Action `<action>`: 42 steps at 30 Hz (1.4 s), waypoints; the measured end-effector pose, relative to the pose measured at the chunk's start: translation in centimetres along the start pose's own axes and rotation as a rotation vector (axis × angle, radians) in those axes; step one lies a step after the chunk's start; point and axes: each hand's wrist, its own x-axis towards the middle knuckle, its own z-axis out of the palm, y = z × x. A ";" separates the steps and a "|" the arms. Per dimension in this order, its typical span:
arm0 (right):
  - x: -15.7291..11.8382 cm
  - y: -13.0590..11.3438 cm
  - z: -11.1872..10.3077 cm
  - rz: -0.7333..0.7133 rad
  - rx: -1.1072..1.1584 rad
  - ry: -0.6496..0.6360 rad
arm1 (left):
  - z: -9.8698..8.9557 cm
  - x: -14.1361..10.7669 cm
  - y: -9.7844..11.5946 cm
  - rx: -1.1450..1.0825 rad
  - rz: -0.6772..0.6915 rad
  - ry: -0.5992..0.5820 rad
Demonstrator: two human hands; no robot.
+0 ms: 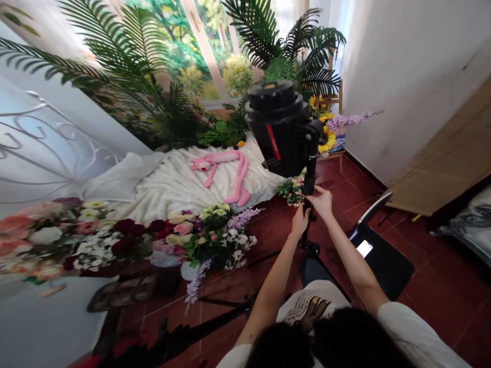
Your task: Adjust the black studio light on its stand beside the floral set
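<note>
Directly above both grips, in the head view, one black studio light (282, 130) sits on top of one black light stand (308, 176). Two hands are on the stand just under the light: the left grip (300, 221) is closed around the pole, and the right grip (322, 202) is closed on it slightly higher, fingers at the pole. The light is a blurred, drum-shaped housing, matt black, with a narrower round cap at its upper end and one slanted red stripe on its side; a black bracket joins it to the stand on its right side.

To the right of the grips and lower, one phone (364, 249) with a lit white screen lies on the seat of one black chair (387, 266). Left of the grips, one pink plush toy (230, 163) with long limbs lies on a rumpled white blanket (169, 179). Nearer the grips, a small cluster of pink flowers (291, 188) stands beside the pole; farther left runs a long row of mixed flowers (215, 237). Beyond the grips, to the upper right, are at least three sunflowers (327, 139) and one lilac flower spray (351, 120) by a wooden chair (339, 97).
</note>
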 end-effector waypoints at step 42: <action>-5.8 9.6 -1.4 1.280 1.481 0.000 | 0.3 -0.2 1.0 0.040 -0.095 0.044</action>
